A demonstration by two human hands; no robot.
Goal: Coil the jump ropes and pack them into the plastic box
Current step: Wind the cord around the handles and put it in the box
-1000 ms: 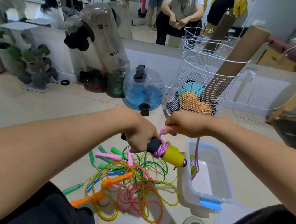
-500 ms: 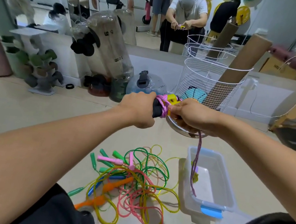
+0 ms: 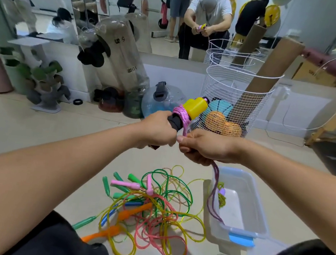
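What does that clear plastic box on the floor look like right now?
The plastic box is a translucent, rectangular tub with a blue latch on its near end and no lid on. It sits upright on the floor, right of the tangled rope pile. A purple rope hanging from the right hand trails into it, beside a bit of yellow-green cord.

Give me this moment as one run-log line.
step: coiling | left hand: grips black handle | right hand: holds purple rope | wraps on handle: yes | tail: hangs into plastic box | floor pile: uncoiled
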